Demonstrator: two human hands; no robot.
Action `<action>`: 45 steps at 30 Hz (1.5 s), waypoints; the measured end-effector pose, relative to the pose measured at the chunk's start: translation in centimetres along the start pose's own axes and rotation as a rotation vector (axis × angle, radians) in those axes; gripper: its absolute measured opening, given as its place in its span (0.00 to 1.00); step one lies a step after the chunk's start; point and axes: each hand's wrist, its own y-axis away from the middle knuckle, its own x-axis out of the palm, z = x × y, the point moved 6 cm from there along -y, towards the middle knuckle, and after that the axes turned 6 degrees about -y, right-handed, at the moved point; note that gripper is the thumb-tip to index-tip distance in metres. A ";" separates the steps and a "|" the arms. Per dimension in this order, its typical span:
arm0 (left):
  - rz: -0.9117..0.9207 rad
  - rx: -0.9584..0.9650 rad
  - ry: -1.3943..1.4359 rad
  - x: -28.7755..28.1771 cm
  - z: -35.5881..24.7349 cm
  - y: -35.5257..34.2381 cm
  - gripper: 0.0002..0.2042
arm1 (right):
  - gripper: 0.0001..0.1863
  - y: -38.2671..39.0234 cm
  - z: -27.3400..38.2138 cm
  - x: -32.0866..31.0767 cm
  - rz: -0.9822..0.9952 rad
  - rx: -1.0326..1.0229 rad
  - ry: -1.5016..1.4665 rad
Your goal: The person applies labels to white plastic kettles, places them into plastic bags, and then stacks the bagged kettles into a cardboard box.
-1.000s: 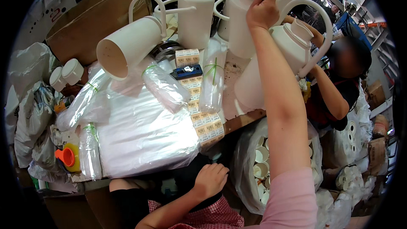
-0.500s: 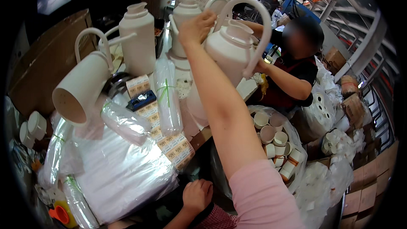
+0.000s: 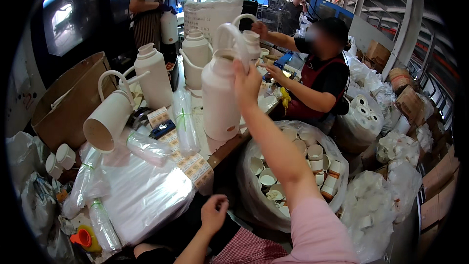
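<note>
A tall cream thermos jug stands upright at the table's edge, its arched handle raised. My right hand is closed around the right side of its neck, by the handle's lower end; some fingers are hidden. My left hand hovers over my lap, empty, with loosely bent fingers and the thumb apart. Behind the jug are another cream jug and a partly hidden one. Farther left stands a jug, and a jug body lies tilted with its open bottom showing.
Clear plastic sleeves, rolled bags and label sheets cover the near table. A plastic-lined bin of cups stands below my right arm. A co-worker sits across at right. Cardboard stands at left.
My view has tilted up and swung. My right hand has come down and nearer, from above the jugs onto the front jug's neck. My left hand's fingers have loosened.
</note>
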 end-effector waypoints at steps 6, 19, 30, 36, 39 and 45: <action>0.060 -0.415 1.327 -5.5 4.8 -1.6 0.24 | 0.19 17.6 15.0 -6.6 0.522 -0.220 -0.335; 0.074 -0.454 0.249 -15.7 -3.5 9.8 0.24 | 0.14 46.5 22.3 -9.2 1.911 0.200 -0.527; -0.063 -0.297 0.051 -12.7 -10.9 15.5 0.24 | 0.19 32.6 -14.6 -27.7 0.775 0.598 1.038; -0.045 -0.214 -0.041 -10.9 -8.6 15.9 0.22 | 0.25 49.6 -21.6 -37.2 1.082 1.318 1.180; -0.002 -0.522 0.035 -12.1 -6.6 17.8 0.21 | 0.27 48.3 -20.4 -36.4 1.302 1.201 1.150; -0.064 -0.294 0.101 -11.3 -6.9 17.6 0.22 | 0.35 41.8 -14.5 -37.2 1.409 1.249 1.194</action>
